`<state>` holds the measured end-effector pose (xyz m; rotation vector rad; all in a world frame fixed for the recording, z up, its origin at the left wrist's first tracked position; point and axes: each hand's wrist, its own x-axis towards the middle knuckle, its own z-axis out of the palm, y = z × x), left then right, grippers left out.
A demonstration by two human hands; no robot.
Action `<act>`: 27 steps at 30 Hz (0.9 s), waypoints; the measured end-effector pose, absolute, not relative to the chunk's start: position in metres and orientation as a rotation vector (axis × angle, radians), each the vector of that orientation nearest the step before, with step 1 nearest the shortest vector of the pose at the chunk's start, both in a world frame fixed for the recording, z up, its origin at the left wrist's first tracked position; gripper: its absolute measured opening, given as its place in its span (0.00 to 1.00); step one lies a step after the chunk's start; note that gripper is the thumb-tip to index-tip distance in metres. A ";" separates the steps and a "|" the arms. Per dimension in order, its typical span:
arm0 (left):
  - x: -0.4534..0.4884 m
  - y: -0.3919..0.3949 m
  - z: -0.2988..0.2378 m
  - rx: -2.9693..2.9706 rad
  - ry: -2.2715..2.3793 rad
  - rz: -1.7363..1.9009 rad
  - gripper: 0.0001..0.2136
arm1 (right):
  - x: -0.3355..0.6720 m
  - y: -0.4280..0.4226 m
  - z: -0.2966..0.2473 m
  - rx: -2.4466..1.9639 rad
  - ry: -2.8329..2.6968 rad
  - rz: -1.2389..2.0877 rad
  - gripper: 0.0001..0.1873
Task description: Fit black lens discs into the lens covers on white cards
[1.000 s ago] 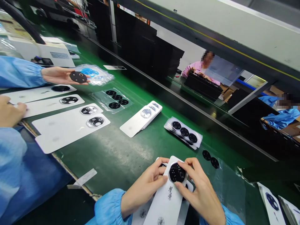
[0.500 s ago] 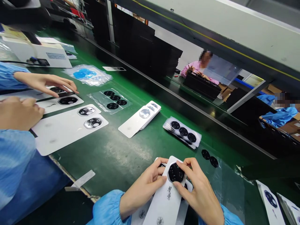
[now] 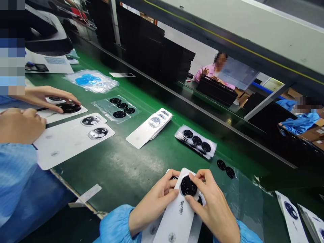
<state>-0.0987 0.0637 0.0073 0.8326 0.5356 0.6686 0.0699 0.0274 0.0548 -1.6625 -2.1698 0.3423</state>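
My left hand (image 3: 155,202) is closed on the left edge of a white phone-shaped panel (image 3: 172,217), thumb on its face. A black octagonal disc (image 3: 188,185) with small holes sits in the silver-rimmed patch near the panel's top. My right hand (image 3: 215,209) pinches this disc, index finger at its upper edge and thumb at its lower edge. Under the held panel, more white panels (image 3: 153,229) show in part. To the right of my hand, two loose black discs (image 3: 225,168) lie on a clear plastic sheet (image 3: 244,202).
A stack of clear sheets with black discs (image 3: 196,141) and stacked white panels (image 3: 149,126) lie ahead. At left, a co-worker's hands (image 3: 48,96) are over other panels (image 3: 76,141). More panels (image 3: 291,214) lie at right. Tape (image 3: 87,195) crosses the bench edge.
My hands keep nearly the same grip on the panel and disc. The co-worker's far hand has moved down onto a black disc on the nearer panel. The view has shifted slightly.
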 end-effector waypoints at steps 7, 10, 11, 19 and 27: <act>-0.098 0.063 0.005 0.843 0.554 0.673 0.18 | 0.069 0.027 0.050 -1.636 -2.167 0.349 0.16; -0.097 0.064 0.007 0.841 0.576 0.670 0.16 | 0.069 0.026 0.049 -1.635 -2.181 0.351 0.17; -0.097 0.064 0.008 0.842 0.586 0.669 0.15 | 0.069 0.026 0.050 -1.640 -2.182 0.350 0.17; -0.095 0.061 0.008 0.900 0.653 0.654 0.15 | 0.067 0.024 0.051 -1.655 -2.169 0.354 0.18; -0.093 0.061 0.008 0.897 0.624 0.647 0.18 | 0.071 0.024 0.057 -1.668 -2.193 0.361 0.21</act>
